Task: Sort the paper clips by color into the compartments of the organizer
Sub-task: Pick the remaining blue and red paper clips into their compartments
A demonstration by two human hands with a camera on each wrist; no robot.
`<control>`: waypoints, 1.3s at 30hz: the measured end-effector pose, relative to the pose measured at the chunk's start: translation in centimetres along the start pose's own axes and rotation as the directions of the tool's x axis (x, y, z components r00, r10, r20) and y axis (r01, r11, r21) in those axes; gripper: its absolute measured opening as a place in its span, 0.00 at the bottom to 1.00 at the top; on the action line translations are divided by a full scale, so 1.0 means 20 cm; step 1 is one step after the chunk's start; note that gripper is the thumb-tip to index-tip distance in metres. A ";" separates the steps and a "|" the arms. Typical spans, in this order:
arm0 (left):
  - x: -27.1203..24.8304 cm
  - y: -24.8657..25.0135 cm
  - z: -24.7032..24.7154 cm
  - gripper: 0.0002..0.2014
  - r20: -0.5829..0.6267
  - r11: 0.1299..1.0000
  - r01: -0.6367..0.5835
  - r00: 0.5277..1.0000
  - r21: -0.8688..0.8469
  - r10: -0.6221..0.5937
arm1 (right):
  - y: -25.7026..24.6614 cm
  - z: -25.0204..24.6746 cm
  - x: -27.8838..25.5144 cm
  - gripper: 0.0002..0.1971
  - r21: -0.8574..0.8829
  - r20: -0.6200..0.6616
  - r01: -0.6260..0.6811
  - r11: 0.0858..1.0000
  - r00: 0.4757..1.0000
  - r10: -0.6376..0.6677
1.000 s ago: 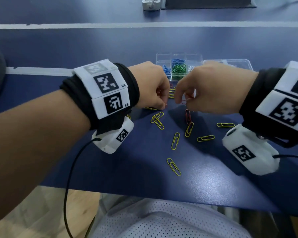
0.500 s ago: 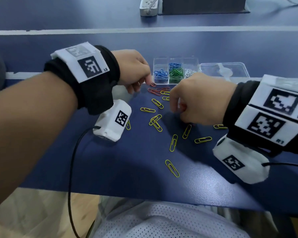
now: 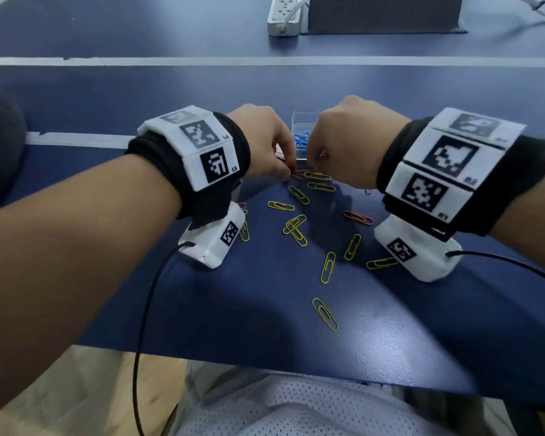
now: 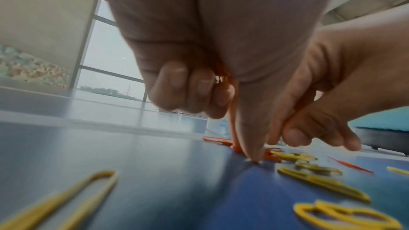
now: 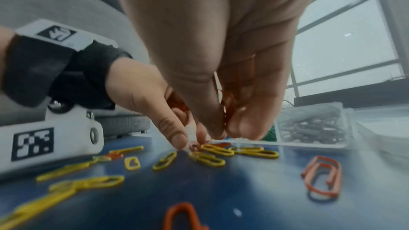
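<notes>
My two hands meet over a small heap of red paper clips (image 3: 299,174) lying just in front of the clear organizer (image 3: 306,116). My left hand (image 3: 285,169) keeps red clips (image 4: 221,69) in its curled fingers while its thumb and forefinger press down on a red clip (image 4: 271,155) on the table. My right hand (image 3: 312,162) also holds red clips (image 5: 229,104) in its curled fingers, tips just above the heap. Blue clips (image 3: 301,140) show in one compartment; the hands hide most of the organizer. One red clip (image 3: 357,217) lies alone under my right wrist.
Several yellow clips (image 3: 296,229) are scattered on the blue table between my wrists and towards the near edge (image 3: 265,357). Grey clips (image 5: 314,127) fill an organizer compartment to the right. A white power strip (image 3: 283,17) and a dark box lie far back.
Both hands have come together over the red clips in front of the organizer; the right hand moved forward and the left hand came in beside it.
</notes>
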State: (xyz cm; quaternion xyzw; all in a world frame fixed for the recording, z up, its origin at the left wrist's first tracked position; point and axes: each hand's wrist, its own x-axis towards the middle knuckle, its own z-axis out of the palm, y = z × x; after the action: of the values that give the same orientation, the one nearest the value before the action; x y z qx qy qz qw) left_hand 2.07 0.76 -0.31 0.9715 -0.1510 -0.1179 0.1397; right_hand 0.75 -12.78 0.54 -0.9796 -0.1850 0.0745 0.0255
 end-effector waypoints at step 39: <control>0.16 -0.01 -0.08 0.16 0.100 0.861 0.136 0.990 -0.491 -0.099 | 0.05 0.00 -0.25 0.12 0.062 0.183 0.122 0.991 0.974 -0.132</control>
State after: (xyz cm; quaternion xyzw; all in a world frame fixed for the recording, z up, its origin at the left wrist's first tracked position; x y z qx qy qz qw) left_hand 5.44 0.27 0.63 0.9055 -0.0610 -0.1953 0.3717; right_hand -3.57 -15.57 1.05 -0.9535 -0.2469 0.1689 0.0376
